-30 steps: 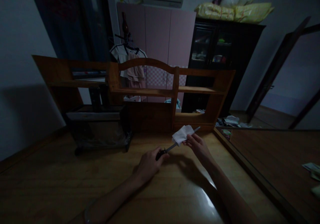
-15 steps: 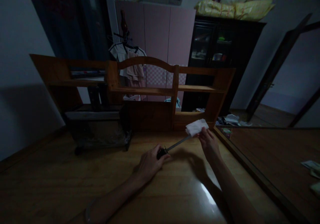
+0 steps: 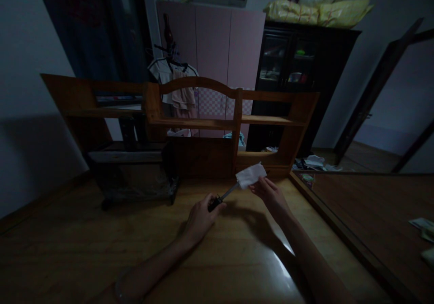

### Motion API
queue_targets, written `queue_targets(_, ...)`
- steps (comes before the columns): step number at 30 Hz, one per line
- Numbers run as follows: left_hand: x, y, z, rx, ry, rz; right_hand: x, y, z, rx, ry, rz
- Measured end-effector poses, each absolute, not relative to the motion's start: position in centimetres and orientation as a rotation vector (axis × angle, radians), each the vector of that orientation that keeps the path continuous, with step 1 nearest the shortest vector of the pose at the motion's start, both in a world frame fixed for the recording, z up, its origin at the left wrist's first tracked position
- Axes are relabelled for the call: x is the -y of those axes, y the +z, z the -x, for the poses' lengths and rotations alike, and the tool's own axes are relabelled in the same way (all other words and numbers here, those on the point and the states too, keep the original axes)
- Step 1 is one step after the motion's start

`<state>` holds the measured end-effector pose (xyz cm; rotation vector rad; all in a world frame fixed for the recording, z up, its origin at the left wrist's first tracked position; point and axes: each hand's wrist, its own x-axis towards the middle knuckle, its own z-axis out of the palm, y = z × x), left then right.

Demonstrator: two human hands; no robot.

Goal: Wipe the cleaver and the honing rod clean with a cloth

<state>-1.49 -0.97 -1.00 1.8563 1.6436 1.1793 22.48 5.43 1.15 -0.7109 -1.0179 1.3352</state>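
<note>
My left hand (image 3: pixel 202 213) is closed around the black handle (image 3: pixel 214 203) of a tool with a long, thin grey metal shaft or blade. Which kind of tool it is, I cannot tell in the dim light. The metal part (image 3: pixel 230 190) slants up to the right, and its far end is hidden under a folded white tissue (image 3: pixel 251 175). My right hand (image 3: pixel 271 195) pinches that tissue against the metal from the right side. Both hands are held above the glossy wooden tabletop (image 3: pixel 190 268).
A wooden shelf unit (image 3: pixel 198 123) spans the table's back. At left stands a dark box-like object with a glassy front (image 3: pixel 134 182). A raised wooden edge (image 3: pixel 335 225) runs along the right, with a brown surface (image 3: pixel 379 204) and some papers (image 3: pixel 422 223) beyond it.
My right hand and the tissue have slid left along the metal toward the handle, so less of it shows. My left hand has shifted slightly left with the tool.
</note>
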Motion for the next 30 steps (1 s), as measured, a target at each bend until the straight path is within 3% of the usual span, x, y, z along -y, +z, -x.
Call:
queue_targets(13,1.5,-0.5,1.0,-1.546,1.179,-1.875,-4.3,1.8,-21.5,1.069,1.474,0.684)
queue_targets(30,1.8,-0.3,1.0,-1.542,1.156,-1.886,-4.3,1.8,-21.8,1.051,1.368,0.773)
